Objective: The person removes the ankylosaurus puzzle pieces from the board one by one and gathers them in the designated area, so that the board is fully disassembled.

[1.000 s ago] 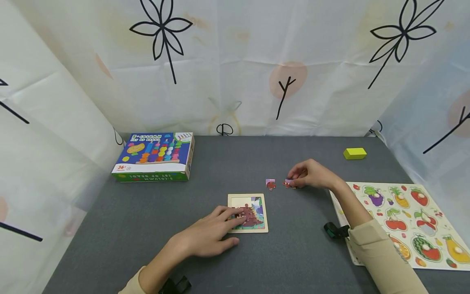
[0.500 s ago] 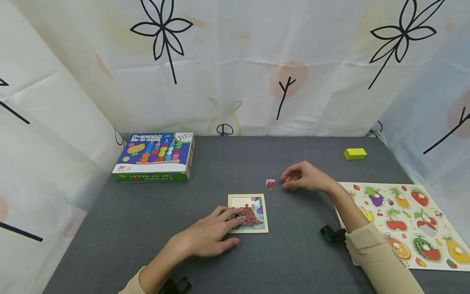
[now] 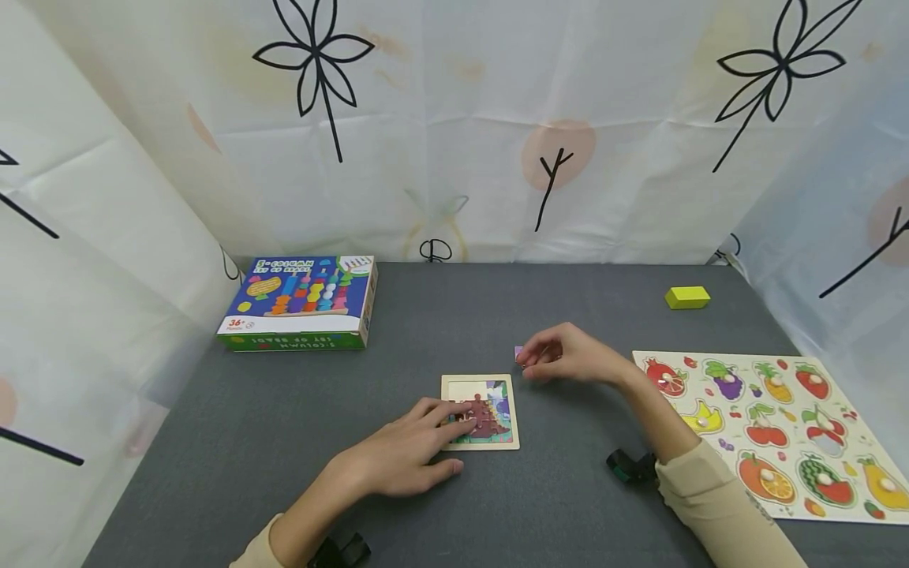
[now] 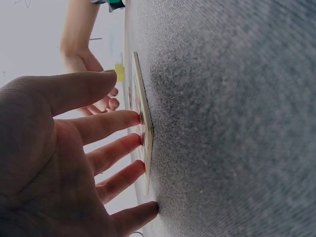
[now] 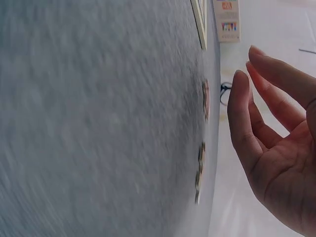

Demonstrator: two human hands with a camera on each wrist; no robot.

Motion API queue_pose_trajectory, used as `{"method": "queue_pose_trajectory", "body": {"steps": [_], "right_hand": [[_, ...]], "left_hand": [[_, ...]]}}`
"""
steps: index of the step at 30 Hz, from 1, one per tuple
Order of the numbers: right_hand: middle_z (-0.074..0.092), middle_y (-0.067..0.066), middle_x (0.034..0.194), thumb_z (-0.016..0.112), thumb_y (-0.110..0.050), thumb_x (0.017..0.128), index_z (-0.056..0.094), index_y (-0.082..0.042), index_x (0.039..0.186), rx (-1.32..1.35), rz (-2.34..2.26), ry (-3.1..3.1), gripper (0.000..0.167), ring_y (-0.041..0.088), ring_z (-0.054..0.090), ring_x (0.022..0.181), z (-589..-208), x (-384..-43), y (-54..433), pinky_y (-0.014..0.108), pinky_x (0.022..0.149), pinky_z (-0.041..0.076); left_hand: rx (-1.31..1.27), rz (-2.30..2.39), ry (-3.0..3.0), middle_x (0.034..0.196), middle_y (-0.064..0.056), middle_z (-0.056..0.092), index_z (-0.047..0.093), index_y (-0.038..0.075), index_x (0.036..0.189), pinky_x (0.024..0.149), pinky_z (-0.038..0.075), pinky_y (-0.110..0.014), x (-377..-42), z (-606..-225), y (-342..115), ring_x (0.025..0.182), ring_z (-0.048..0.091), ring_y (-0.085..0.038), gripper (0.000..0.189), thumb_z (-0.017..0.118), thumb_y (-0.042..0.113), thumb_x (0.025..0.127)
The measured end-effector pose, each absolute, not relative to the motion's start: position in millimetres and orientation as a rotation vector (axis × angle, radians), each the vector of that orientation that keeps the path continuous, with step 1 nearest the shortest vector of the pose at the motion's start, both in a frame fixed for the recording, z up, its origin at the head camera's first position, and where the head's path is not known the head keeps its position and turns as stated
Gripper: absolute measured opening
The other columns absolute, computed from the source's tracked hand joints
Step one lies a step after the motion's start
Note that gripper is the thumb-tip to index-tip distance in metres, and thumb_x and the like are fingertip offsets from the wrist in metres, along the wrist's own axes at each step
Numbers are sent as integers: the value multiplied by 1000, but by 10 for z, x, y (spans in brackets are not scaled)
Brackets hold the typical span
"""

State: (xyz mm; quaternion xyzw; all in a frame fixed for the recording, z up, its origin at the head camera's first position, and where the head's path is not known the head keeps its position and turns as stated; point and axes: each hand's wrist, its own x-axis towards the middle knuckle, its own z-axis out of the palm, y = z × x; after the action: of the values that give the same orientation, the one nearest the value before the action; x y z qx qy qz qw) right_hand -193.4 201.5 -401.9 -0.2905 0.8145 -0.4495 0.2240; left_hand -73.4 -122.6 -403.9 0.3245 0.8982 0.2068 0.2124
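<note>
one flat puzzle tray (image 3: 486, 446), sides forward, long axis unclear.

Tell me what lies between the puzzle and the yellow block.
The head view shows the right hand there, and a loose piece partly hidden behind it.

Left hand (image 3: 401, 454) on framed puzzle (image 3: 490, 420); right hand (image 3: 574, 354) partly hiding purple piece (image 3: 518, 351).

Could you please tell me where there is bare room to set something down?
Bare tabletop lies at the back between the game box and yellow block, and between the box and the left hand. It's crowded around the puzzle tray, where the left hand rests and the right hand is by loose pieces. The fruit board covers the near right.
</note>
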Motion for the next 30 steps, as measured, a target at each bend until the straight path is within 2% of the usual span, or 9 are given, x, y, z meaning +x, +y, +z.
{"method": "queue_pose_trajectory", "body": {"steps": [13,18,25,30], "right_hand": [[79,21,106,77,-8,99,76,6,117,-884,-1214,2127,23,12,75,89,-4075,-1843,1745,24,78,61],[80,18,107,77,-9,100,77,4,117,-894,-1175,2131,21,11,73,88,-4094,-1827,1672,24,78,61],[79,14,96,78,-7,99,78,3,112,-924,-1116,2184,17,10,70,82,-4106,-1822,1578,22,74,59],[76,8,88,80,-8,96,81,-1,108,-914,-1057,2230,14,8,64,76,-4094,-1816,1520,20,68,53]], "left_hand": [[896,555,2499,175,6,37,48,23,165,115,52,-57,-733,-4020,-1211,154,38,-22,60,64,38,110],[922,542,2518,174,5,39,47,22,166,117,50,-55,-743,-4026,-1205,153,40,-23,60,63,38,110],[953,529,2547,171,2,44,51,18,163,125,42,-53,-752,-4031,-1176,151,43,-22,58,63,38,110],[1049,541,2564,171,2,45,50,14,163,128,39,-49,-736,-4064,-1109,154,42,-22,58,64,33,109]]}}
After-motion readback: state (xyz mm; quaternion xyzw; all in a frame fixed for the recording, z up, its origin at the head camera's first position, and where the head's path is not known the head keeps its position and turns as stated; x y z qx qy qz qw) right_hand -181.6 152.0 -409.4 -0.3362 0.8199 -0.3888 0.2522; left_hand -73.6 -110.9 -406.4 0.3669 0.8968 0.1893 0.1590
